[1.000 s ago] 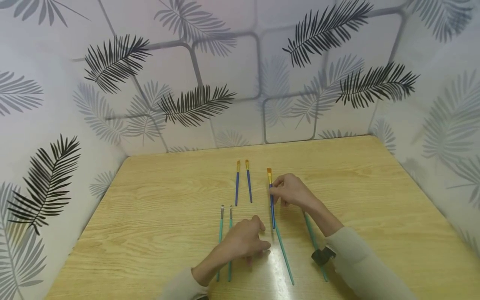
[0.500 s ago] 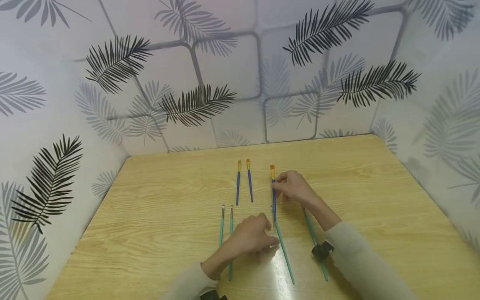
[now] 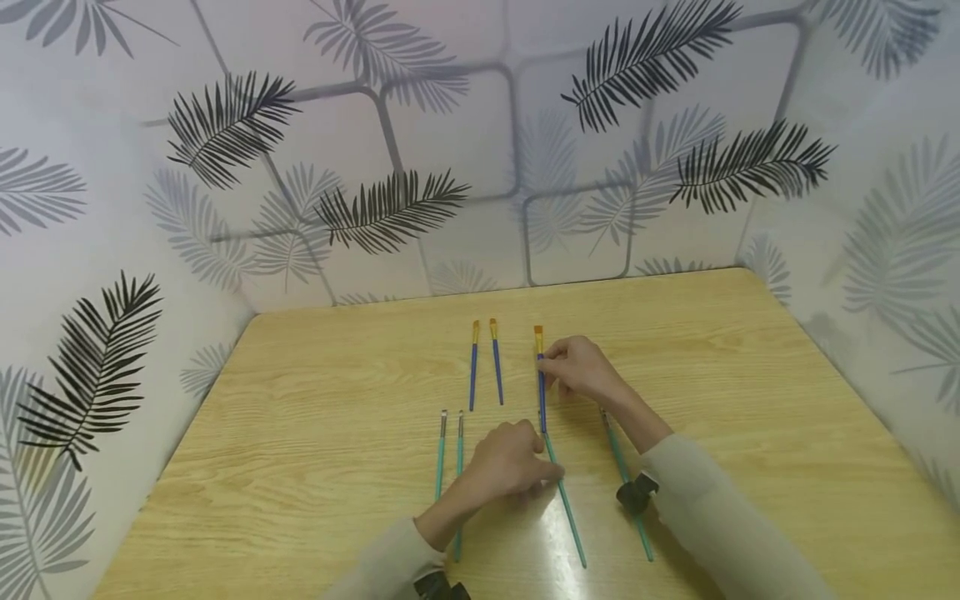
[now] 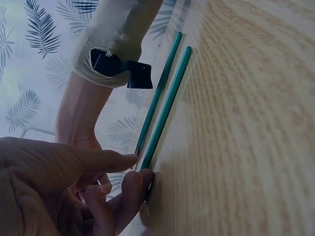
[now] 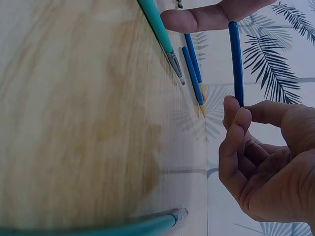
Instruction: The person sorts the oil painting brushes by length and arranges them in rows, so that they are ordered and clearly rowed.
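Observation:
My right hand (image 3: 581,367) pinches a blue-handled paintbrush (image 3: 542,392) between thumb and fingertips, its flat orange bristles pointing at the wall. In the right wrist view the blue handle (image 5: 236,59) looks raised off the table. My left hand (image 3: 506,462) hovers low over a teal paintbrush (image 3: 572,521), thumb stretched out to its handle and the other fingers loosely bent. The left wrist view has thumb and fingertips beside that teal handle (image 4: 167,108), with no firm grip visible. Another teal paintbrush (image 3: 618,458) lies beneath my right forearm.
Two smaller blue paintbrushes (image 3: 473,375) lie side by side further back on the wooden table (image 3: 337,417). Left of my left hand are two teal paintbrushes (image 3: 440,458), partly covered by its forearm. A leaf-patterned wall (image 3: 465,242) borders the table's far edge.
My left hand has moved right and slightly away from me, its thumb reaching the teal paintbrush. The right hand has shifted the blue paintbrush slightly towards the wall.

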The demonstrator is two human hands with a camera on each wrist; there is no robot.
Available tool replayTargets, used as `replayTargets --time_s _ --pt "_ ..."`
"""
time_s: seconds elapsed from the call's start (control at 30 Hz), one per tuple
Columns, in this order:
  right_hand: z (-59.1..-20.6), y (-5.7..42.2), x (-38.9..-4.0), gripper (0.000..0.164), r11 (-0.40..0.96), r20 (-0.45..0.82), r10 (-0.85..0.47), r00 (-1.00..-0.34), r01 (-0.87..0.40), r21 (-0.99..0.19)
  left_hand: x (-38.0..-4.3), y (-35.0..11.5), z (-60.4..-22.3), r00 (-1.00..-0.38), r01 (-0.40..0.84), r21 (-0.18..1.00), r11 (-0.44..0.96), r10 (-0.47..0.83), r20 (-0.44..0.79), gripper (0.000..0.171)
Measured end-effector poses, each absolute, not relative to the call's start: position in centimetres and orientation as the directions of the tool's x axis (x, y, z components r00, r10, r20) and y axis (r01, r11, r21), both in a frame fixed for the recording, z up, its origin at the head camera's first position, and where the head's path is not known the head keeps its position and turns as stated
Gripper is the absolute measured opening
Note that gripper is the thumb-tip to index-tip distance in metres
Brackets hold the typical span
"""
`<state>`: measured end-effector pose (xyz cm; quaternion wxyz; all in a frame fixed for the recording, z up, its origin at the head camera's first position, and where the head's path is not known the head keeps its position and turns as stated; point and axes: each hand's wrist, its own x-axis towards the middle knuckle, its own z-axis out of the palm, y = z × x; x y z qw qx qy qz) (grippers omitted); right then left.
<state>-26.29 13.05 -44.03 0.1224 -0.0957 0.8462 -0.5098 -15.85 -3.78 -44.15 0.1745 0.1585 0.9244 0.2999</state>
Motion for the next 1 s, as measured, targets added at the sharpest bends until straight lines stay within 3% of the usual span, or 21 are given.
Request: replayTargets --time_s 0.3,1.0 --pt "-44.1 12.4 -27.0 0.029 0.454 -0.103 -0.283 -0.954 -0.039 -0.89 -15.9 -3.4 -44.4 -0.899 0.18 0.615 0.768 0.383 -0.214 0.052" --pt "-43.7 10.7 -29.3 0.029 0.532 -0.078 -0.279 -0.957 -0.087 -0.842 -15.7 -2.3 -44.4 -0.925 0.238 0.462 0.854 0.345 -0.161 0.049"
